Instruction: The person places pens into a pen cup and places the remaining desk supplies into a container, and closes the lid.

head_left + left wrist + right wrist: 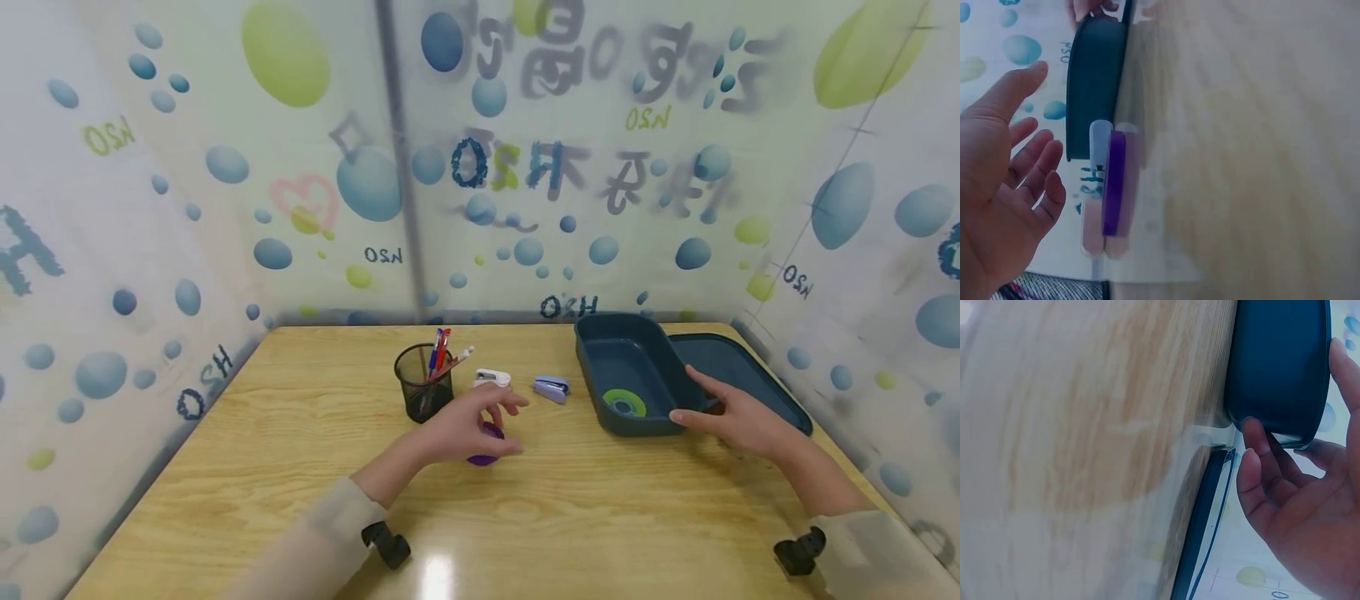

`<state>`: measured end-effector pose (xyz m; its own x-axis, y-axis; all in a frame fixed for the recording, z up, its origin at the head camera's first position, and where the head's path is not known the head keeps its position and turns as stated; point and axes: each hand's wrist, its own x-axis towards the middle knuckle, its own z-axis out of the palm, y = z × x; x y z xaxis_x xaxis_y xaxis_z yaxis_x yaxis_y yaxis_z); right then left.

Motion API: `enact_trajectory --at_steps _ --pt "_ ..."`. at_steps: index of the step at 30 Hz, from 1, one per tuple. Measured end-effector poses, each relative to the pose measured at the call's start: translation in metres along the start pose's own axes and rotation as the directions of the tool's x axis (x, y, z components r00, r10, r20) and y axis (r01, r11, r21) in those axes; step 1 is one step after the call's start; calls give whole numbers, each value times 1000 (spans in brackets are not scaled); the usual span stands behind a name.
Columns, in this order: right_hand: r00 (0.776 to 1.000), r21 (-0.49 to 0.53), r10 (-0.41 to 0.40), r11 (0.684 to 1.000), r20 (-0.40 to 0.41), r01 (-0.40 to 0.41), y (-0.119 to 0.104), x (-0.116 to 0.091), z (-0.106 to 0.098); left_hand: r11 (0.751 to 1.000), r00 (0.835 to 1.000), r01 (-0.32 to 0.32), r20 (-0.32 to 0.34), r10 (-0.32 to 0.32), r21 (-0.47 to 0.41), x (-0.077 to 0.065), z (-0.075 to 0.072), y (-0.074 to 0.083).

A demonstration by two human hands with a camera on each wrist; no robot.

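Observation:
My left hand (468, 421), fingers spread and slightly bent, hovers over a flat, round purple object (482, 458) on the table. In the left wrist view, the purple object (1114, 184) appears edge-on beside that hand (1007, 169), with a gap between them. My right hand (738, 417) holds a dark teal box (630, 429) by its near right corner, thumb and a finger at the rim. Seen from the right wrist, the other fingers (1266, 456) rest against the lower end of the box (1279, 362). A green ring (625, 403) lies inside the box.
A matching dark lid (738, 367) lies to the right, partly under the right hand. Behind the left hand stand a black mesh pen cup (414, 392) with pens, a small white item (492, 377) and a lilac stapler (552, 388). Patterned curtains (480, 250) surround the wooden table (570, 533).

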<state>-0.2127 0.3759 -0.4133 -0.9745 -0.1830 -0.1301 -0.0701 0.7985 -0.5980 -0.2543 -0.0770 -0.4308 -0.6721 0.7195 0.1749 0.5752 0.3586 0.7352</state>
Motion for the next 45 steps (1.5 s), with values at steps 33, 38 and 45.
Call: enact_trajectory --at_steps 33,38,45 --pt "1000 -26 -20 999 -11 19 5 0 2 937 961 236 83 -265 259 -36 -16 -26" --pt "1000 -12 -9 1000 -8 9 4 1 3 938 963 221 92 -254 269 -37 -17 -24" --pt "1000 23 -5 1000 2 5 3 -1 2 937 960 186 147 -237 295 -38 -18 -19"
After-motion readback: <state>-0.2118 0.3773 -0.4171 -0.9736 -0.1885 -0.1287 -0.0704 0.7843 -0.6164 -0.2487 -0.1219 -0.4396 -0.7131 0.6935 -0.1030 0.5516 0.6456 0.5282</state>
